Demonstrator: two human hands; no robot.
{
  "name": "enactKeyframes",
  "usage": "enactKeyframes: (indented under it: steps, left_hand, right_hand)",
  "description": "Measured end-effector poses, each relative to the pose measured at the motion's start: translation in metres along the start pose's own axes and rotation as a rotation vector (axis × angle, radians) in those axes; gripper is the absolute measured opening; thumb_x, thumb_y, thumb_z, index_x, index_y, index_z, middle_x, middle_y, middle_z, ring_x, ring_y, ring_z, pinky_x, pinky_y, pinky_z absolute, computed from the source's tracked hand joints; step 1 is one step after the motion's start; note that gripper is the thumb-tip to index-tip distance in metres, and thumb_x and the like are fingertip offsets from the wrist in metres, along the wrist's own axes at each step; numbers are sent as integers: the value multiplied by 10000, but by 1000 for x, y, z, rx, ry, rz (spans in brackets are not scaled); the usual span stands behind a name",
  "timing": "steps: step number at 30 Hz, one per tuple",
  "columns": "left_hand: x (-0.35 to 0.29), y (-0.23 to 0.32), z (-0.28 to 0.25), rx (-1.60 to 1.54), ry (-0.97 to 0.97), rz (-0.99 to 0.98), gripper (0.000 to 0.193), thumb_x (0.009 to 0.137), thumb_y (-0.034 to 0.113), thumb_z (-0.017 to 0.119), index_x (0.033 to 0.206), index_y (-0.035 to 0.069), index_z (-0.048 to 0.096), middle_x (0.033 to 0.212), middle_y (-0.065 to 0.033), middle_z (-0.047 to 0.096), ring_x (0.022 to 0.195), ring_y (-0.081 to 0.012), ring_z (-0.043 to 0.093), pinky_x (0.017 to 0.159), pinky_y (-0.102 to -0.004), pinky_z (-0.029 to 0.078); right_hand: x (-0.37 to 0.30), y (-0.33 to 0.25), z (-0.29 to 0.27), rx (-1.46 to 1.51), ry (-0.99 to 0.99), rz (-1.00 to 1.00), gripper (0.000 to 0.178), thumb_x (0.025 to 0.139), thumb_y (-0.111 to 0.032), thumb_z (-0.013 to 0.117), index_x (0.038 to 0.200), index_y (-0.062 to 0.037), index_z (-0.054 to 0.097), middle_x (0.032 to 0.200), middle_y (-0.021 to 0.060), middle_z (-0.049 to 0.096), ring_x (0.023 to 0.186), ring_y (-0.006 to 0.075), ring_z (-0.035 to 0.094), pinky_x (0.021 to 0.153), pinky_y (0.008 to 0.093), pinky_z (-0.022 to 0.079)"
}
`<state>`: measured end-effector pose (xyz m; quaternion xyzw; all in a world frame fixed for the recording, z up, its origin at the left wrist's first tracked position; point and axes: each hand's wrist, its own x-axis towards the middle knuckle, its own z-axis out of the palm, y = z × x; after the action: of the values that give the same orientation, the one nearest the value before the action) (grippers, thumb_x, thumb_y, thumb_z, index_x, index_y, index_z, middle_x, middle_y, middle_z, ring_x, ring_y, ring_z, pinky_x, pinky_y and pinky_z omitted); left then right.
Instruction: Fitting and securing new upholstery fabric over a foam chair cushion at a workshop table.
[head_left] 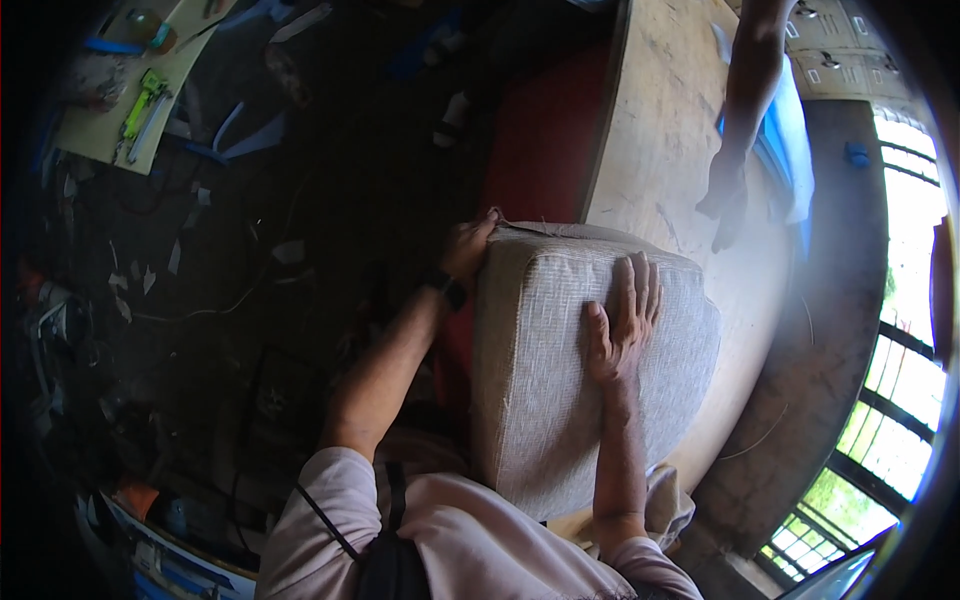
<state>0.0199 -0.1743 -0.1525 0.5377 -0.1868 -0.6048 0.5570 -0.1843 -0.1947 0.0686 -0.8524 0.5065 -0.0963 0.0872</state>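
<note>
A thick block-shaped cushion [570,400] in woven grey-beige fabric stands in front of me, partly over the wooden table. At its far left corner my left hand [468,248], with a dark band on the wrist, is closed on the cushion's fabric edge, where a raw flap shows. The fingertips are partly hidden there. My right hand [628,320] lies flat on the cushion's broad face, fingers stretched out and holding nothing. Loose fabric [668,508] hangs beside my right forearm.
Another person's arm [745,130] reaches over the wooden table [655,120] from the far right, near blue-and-white sheets [785,150]. Scraps [290,252] litter the dark floor. A small table [140,150] with a lime-green tool [143,102] stands far left; barred windows [890,390] line the right.
</note>
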Motion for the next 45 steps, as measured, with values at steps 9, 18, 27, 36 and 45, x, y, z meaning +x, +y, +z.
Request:
enactKeyframes:
  steps: [9, 18, 27, 36, 45]
  left_hand:
    - [14, 2, 27, 204, 39, 81, 345, 1006, 283, 511, 917, -1, 687, 917, -234, 686, 806, -390, 664, 701, -410, 499]
    - [33, -50, -5, 509, -21, 487, 239, 996, 194, 505, 1026, 9, 654, 860, -203, 688, 734, -404, 656, 664, -464, 525]
    - [34, -44, 13, 258, -1, 93, 298, 967, 285, 590, 1060, 18, 687, 912, -141, 731, 773, -219, 674, 696, -356, 520]
    - [-32, 92, 36, -55, 74, 413, 343, 1042, 271, 466, 1215, 0, 583, 1105, -113, 659, 1039, -194, 618, 932, -351, 484]
    - [-47, 161, 60, 410, -551, 188, 691, 886, 438, 684, 1355, -47, 533, 1233, -226, 639, 1126, -286, 629, 995, -382, 488]
  right_hand:
    - [3, 7, -9, -66, -30, 53, 791, 948, -638, 412, 1506, -78, 391, 1591, 181, 293, 1506, 356, 178, 1213, 538, 56]
    - [-61, -83, -8, 187, -625, -782, 647, 1009, -549, 382, 1436, -68, 457, 1519, 182, 392, 1469, 264, 285, 1230, 481, 165]
    - [56, -44, -10, 20, -420, -558, 544, 999, -520, 445, 1353, -141, 608, 1486, 63, 494, 1499, 279, 229, 1235, 501, 119]
    - [27, -75, -2, 46, -315, -421, 764, 945, -508, 555, 1505, -28, 358, 1587, 187, 293, 1492, 365, 220, 1211, 516, 169]
    - [24, 46, -26, 54, -191, -143, 859, 990, -657, 286, 1513, 25, 297, 1569, 250, 285, 1489, 349, 223, 1231, 452, 154]
